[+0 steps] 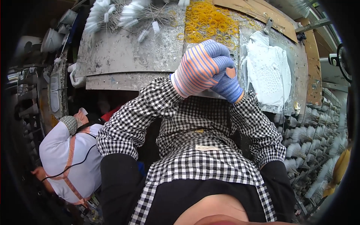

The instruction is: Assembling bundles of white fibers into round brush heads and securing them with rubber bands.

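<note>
Both your gloved hands, left hand (200,67) over right hand (228,84), are clenched together at the counter's (123,52) near edge; I cannot tell what they pinch. Keep them tight and level. Yellow rubber bands (208,22) pile at the far edge, white brushes (123,15) at its far-left corner.
</note>
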`<state>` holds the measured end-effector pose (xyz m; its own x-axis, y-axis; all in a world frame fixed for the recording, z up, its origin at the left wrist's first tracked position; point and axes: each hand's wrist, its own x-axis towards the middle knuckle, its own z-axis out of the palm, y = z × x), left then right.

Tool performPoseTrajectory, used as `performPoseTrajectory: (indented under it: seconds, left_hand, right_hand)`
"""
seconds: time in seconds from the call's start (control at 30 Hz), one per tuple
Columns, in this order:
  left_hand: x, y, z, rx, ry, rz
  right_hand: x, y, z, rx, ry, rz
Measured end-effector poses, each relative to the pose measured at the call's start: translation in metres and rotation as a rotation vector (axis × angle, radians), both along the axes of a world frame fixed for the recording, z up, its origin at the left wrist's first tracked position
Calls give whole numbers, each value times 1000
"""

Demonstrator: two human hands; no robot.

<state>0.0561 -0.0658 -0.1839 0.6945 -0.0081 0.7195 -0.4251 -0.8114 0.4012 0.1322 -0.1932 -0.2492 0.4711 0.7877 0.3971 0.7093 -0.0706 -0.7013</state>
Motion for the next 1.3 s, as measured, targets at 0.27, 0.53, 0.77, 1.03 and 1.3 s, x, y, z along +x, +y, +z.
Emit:
performPoseTrajectory:
  seconds: [0.27,0.53,0.77,1.03,1.3]
  left_hand:
    - [94,-44,-11,-127,24,177]
    - [23,-30,-9,-154,129,688]
    - [39,-41,-71,-119,-156,618]
    - [144,-73,-45,236,-19,648]
    - [-14,-42,-4,160,103,9]
  right_hand:
    - [63,27,-90,-14,-239,84]
    - [-6,53,-51,247,-142,394]
    - [-89,61,7,389,-60,545]
    - [-40,65,-21,420,28,639]
    - [-78,61,-35,363,77,356]
